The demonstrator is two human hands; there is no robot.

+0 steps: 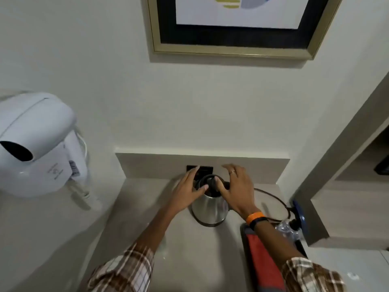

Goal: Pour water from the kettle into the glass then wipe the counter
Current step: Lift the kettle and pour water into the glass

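A steel kettle (207, 209) with a black lid stands on the beige counter (136, 209) near the back wall. My left hand (188, 187) lies against the kettle's top from the left, fingers spread and thumb at the lid's rim. From the right, my right hand (236, 187) covers the black handle, its thumb on the lid and its fingers stretched out. Whether it grips the handle is hidden. A clear, crinkled object (286, 228), perhaps the glass, sits on the black tray (243, 234). A red cloth (262, 258) lies in that tray under my right forearm.
A white wall-mounted hair dryer (37, 144) with a coiled cord juts out at the left. The kettle's black cord (273, 197) loops toward a blue-edged object (300, 213) at the right wall. A black socket (203, 169) sits behind the kettle. A framed picture (237, 43) hangs above.
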